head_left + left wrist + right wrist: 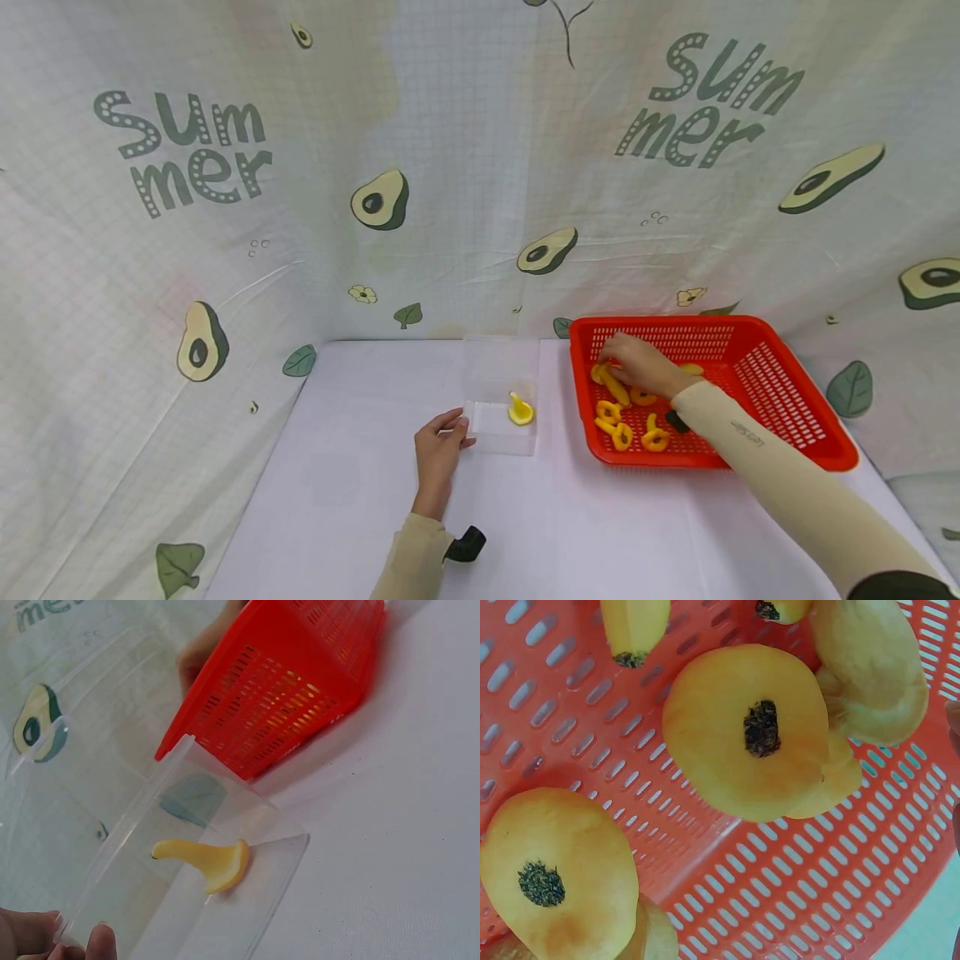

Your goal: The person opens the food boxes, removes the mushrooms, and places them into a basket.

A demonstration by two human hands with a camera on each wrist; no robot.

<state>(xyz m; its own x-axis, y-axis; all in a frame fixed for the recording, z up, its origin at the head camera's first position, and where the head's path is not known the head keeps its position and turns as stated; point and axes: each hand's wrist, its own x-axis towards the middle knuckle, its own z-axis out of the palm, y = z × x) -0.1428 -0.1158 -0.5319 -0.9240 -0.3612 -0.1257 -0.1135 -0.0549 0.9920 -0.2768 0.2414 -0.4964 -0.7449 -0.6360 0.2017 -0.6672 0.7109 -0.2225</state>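
At the left side of a clear plastic box (498,432) is my left hand (437,454), its thumb and fingers pinching the wall. In the left wrist view, fingertips (101,941) grip the box's edge. Inside the box lies one yellow mushroom-shaped piece (521,410), flared at one end. My right hand (643,364) reaches down into a red basket (787,400), with fingertips at a yellow piece (617,388) by the left wall. Only finger edges show in the right wrist view, so contact is hidden. Nearby pieces (746,735) have dark patches on rounded yellow ends.
Several more yellow pieces (655,437) lie loose in the left half of the basket. The box's clear lid (501,360) stands raised behind it. A white table (337,475) meets a printed cloth backdrop (465,167) along its back edge.
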